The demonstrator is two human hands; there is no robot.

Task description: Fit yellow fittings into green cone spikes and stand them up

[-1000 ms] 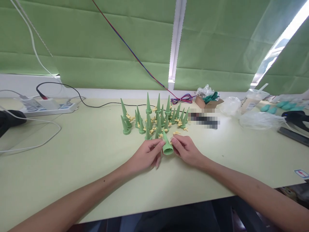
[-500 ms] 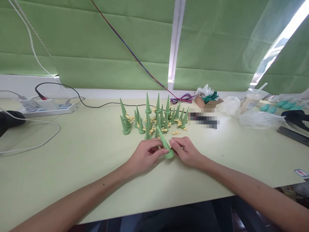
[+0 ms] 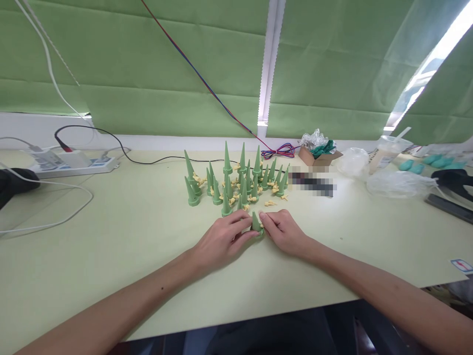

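Near the front of the group of cones, my left hand [image 3: 226, 237] grips a green cone [image 3: 255, 223] low down, fingers behind it and thumb in front. The cone looks short from this angle. My right hand [image 3: 287, 232] is closed in a pinch at the cone's right side. A small yellow piece [image 3: 262, 226] shows at its fingertips, against the cone; how it is joined there I cannot tell. Behind my hands stand several green cones [image 3: 226, 160] with yellow pieces among them. A loose yellow piece [image 3: 270, 203] lies on the table beyond my right hand.
A power strip [image 3: 74, 166] with cables lies at the left on the table [image 3: 140, 217]. At the back right are a cardboard box [image 3: 320, 158], a plastic cup [image 3: 386, 153], clear bags [image 3: 401, 183] and teal pieces [image 3: 412, 166]. A blurred dark item [image 3: 313, 183] lies right of the cones.
The cone in my left hand has tipped, so it now looks much shorter. My left fingers have come further round it; my right hand stays at its side.
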